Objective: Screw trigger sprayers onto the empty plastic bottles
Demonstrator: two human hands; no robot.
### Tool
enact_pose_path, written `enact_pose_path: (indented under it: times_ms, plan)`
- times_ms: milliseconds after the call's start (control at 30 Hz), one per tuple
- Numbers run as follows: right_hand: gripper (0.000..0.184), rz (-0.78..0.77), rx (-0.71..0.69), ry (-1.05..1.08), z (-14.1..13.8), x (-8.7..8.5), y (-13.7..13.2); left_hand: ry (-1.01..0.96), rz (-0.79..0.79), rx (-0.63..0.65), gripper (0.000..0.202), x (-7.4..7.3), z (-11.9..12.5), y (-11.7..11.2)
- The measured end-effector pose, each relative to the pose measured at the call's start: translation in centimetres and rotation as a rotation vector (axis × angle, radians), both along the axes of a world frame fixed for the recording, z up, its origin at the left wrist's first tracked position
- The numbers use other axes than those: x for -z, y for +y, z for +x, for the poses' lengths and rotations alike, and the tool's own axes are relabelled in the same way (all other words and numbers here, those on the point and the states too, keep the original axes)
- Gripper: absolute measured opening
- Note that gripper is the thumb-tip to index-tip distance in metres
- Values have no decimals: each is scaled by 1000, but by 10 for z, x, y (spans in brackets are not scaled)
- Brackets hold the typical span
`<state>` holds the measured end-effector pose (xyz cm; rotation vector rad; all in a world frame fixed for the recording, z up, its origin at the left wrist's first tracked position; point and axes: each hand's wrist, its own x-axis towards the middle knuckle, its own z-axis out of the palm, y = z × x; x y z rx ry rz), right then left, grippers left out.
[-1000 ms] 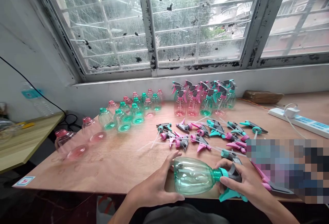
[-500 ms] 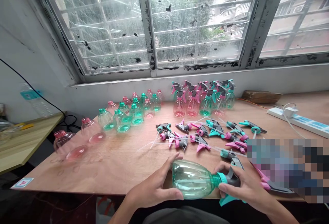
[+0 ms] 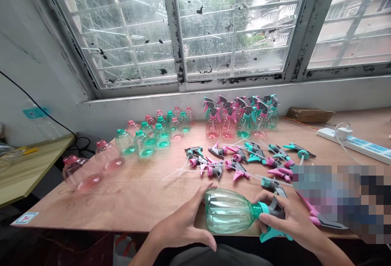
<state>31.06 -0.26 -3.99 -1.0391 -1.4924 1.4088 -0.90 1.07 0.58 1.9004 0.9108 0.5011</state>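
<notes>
A green see-through spray bottle (image 3: 229, 211) lies on its side in the air at the table's front edge, base to the left. My right hand (image 3: 282, 217) grips its grey and teal spray head (image 3: 276, 209), which sits on the bottle's neck; the teal trigger points down. My left hand (image 3: 186, 223) is at the base, thumb apart from the bottle and fingers spread, partly hidden behind it. Just beyond lie several loose pink, teal and grey spray heads (image 3: 215, 170) with thin clear tubes.
Open pink and green bottles (image 3: 146, 146) stand at the left and back. Several bottles with spray heads (image 3: 229, 124) stand by the window wall. A white power strip (image 3: 357, 144) and a brown block (image 3: 310, 115) are at right. A blurred patch covers the lower right.
My left thumb has come off the bottle and moved down, so that hand has opened. The bottle has turned a little about its length. My right hand keeps its grip.
</notes>
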Motion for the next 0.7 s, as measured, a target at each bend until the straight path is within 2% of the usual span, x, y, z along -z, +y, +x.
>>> enact_pose_path:
  times_ms: [133,200,467,700]
  plan:
    - [38,2,-14,-9,0,1,0,-44,-40,12,97,0,-3,-1]
    - [39,-1,-3,-7,0,2,0,-39,-39,-1,88,0,-4,-2]
    - [42,-29,51,53,0,2,1,17,-21,-32,115,-1,1,-2]
    - [41,-25,41,16,1,2,2,56,10,-30,119,-4,1,-2]
